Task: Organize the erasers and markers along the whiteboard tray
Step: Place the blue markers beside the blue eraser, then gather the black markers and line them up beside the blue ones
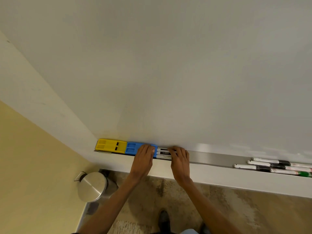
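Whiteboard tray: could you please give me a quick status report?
Left hand on blue eraser, right hand on adjacent markers. Yellow eraser at tray's left end. Loose markers remain far right. Nothing in the way.

Yellow eraser (110,146) touching blue eraser (135,148) at tray's (211,157) left end; 3 markers (163,153) beside blue; more markers (273,167) far right.

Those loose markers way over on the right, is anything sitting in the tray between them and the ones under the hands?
Nothing visible does. The tray lies bare between the loose markers at the right and the markers under the right hand. The left hand rests on the blue eraser.
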The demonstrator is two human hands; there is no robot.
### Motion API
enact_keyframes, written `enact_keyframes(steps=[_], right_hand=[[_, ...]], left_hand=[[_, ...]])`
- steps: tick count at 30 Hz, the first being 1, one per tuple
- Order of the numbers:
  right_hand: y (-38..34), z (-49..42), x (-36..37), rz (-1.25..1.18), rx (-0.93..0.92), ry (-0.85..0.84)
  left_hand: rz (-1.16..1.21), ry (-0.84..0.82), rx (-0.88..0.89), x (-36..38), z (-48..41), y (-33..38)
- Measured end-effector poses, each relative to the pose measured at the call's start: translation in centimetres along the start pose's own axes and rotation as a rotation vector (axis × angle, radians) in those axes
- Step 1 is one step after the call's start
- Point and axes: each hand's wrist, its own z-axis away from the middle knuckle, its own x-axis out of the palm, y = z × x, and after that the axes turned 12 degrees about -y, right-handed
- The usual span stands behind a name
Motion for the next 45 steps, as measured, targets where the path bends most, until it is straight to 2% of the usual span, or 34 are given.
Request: enact_keyframes(steps=[14,20,27,32,40,45], right_hand=[[1.7,1.3,-2.1,-0.02,-0.006,0.081],[6.0,3.4,-4.8,0.001,0.084,0.146],[11.9,6.8,-8.7,0.084,0.242,0.263],[16.3,9.4,-11.0,0.096,0.346,0.28],[23.1,11.7,-14.7,0.101,0.352,0.281],[27.0,12.5,-16.7,0.1,0.331,0.264]], left_hand=[[0.067,-0.057,0.055,2.1,-1.1,3.5],[0.053,-0.083,0.208,3.5,-2.4,8.1],[0.231,-0.081,0.235,6.2,-3.7,14.8],[0.287,-0.161,0.295,8.3,-4.4,20.5],[0.236,-0.274,0.356,11.1,-6.0,28.8],[0.172,-0.301,0.327,12.9,-7.0,32.4]])
